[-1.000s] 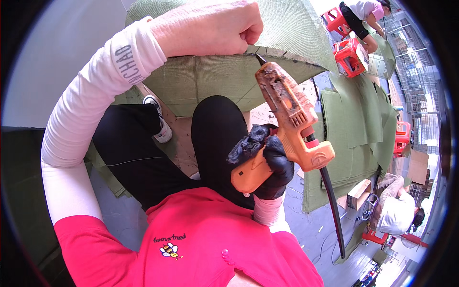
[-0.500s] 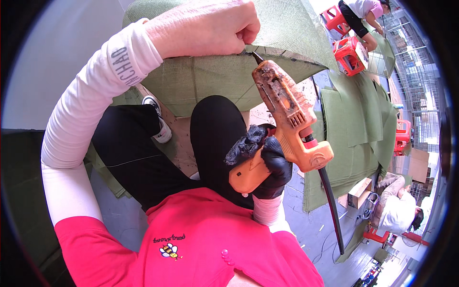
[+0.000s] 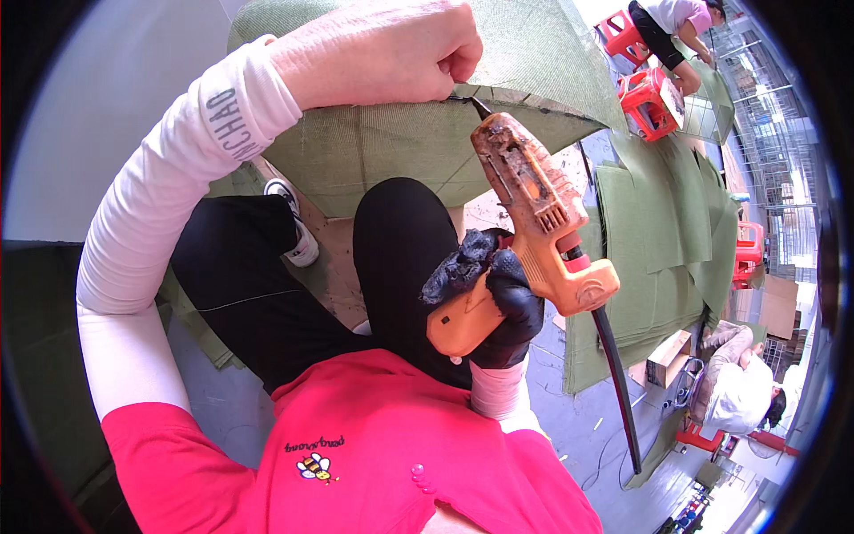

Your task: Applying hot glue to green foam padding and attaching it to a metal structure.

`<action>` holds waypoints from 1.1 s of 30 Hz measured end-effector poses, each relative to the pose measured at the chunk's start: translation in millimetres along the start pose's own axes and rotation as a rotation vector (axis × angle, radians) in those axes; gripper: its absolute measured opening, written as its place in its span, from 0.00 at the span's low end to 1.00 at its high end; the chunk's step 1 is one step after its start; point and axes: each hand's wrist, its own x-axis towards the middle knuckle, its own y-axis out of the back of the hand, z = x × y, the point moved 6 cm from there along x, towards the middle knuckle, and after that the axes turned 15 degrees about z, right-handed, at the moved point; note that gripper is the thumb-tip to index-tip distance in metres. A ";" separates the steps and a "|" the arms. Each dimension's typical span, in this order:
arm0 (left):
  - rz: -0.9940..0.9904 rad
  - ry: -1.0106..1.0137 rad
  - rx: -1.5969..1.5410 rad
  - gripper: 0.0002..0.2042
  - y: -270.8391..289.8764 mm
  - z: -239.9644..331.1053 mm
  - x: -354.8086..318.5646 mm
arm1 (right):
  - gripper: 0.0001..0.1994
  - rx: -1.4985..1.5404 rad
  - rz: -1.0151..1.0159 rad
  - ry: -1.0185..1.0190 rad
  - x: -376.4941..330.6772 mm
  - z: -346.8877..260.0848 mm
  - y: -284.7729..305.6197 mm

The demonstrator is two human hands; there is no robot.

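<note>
My bare left hand (image 3: 391,55) is closed in a pinch on the edge of green mesh fabric (image 3: 391,147), which seems stretched over a frame. In my black-gloved right hand (image 3: 516,316) is an orange glue gun (image 3: 544,214), its front caked with brown and dark residue. A long black glue stick (image 3: 614,378) sticks out of its rear. The gun's dark nozzle (image 3: 480,108) points at the fabric's edge just right of my left fingertips; whether it touches cannot be told. A clump of black stuff (image 3: 458,267) clings near the gun's handle.
Stacked green mesh sheets (image 3: 654,222) lie to the right. Beyond are red stools (image 3: 648,105), a cardboard box (image 3: 669,358), and two people, one far right (image 3: 743,392) and one top right (image 3: 680,27). My knees sit under the fabric.
The glue gun has tilted very slightly, its tail end rising a little. My left hand stays almost still on the fabric's edge.
</note>
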 end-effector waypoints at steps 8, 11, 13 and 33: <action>-0.019 0.035 0.015 0.09 1.2 3.5 2.1 | 0.21 -0.321 0.100 0.140 -7.1 -5.5 31.2; -0.057 0.046 -0.008 0.09 4.2 3.9 2.2 | 0.21 -0.316 0.112 0.097 -5.4 2.5 44.9; -0.065 0.051 0.003 0.09 4.7 3.5 2.3 | 0.22 -0.245 0.082 0.077 -5.4 3.8 48.3; -0.036 0.046 0.048 0.08 -0.3 1.2 2.0 | 0.18 -0.108 0.476 0.036 9.4 -10.6 28.1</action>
